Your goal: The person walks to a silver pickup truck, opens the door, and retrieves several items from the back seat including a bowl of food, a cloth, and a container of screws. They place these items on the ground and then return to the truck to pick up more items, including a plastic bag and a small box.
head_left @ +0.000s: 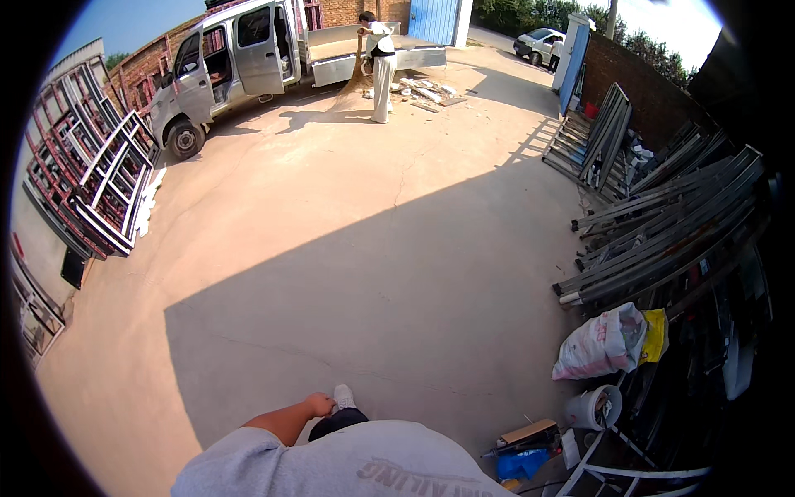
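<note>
My left hand [319,405] hangs low in front of my body, its fingers curled in. Whether anything is inside them is too small to see. Beside it, a white shoe [343,395] steps forward on the concrete under a dark trouser leg [338,423]. My right hand does not show; my grey shirt [364,464] fills the lower edge. Ahead, another person [381,70] in light clothes stands by a silver truck [257,50], holding a long broom [358,70]. Next to that person lies a pile of rubble and broken boards [426,93].
Metal frames [103,170] lean along the left wall. At right are stacked metal bars [654,236], a white sack [604,342], a bucket [593,407] and a blue plastic bag [522,463]. A white van [538,45] stands past the blue gate [575,66].
</note>
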`<state>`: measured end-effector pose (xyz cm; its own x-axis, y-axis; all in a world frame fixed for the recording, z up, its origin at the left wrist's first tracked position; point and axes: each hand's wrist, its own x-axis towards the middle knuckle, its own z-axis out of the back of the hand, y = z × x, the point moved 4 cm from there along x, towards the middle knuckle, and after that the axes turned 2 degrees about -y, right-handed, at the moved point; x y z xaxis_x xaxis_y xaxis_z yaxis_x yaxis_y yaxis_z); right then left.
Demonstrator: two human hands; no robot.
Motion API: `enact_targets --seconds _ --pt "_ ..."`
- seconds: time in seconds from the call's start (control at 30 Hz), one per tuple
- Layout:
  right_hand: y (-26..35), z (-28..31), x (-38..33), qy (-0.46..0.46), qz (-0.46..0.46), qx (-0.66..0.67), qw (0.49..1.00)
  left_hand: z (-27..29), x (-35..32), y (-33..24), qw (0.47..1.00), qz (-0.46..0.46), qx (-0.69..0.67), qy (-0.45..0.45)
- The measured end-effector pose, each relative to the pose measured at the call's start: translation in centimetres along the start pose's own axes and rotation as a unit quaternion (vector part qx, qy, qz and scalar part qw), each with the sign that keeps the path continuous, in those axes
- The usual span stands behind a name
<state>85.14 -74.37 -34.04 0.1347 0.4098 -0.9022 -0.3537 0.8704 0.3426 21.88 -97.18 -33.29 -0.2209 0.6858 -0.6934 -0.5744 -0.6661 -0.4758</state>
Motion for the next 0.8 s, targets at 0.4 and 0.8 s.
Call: enact_targets --seconds 0.4,0.8 --pt "34.2 -31.4 -6.5 0.102 0.173 -0.071 0.977 30.7 6.9 5.4 0.944 0.074 -0.277 -0.165" --pt "58.1 -43.8 11.5 0.089 0.321 -0.807 0.487 39.5 9.1 13.1 0.865 0.332 -0.338 -0.163"
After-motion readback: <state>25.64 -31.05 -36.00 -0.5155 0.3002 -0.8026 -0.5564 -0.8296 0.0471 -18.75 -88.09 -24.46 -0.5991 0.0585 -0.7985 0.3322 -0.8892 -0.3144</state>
